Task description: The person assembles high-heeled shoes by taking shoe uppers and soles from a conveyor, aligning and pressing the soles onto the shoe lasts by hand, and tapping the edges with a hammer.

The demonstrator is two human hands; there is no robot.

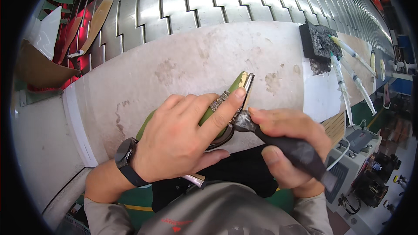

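- One dark tool point(298, 150) is gripped by the curled fingers of the right hand point(289, 132), its head placed at the edge of a green shoe point(235, 84).
- The shoe is clasped under the left hand point(178, 132), index finger outstretched, over a pale worktop point(174, 63).
- Syringes point(339, 78) are leaned on a black block point(317, 42).
- Metal slats point(209, 0) are seen beyond.

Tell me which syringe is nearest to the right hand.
The leftmost syringe; its lower end comes closest to the right hand, while the other syringes lie farther right.
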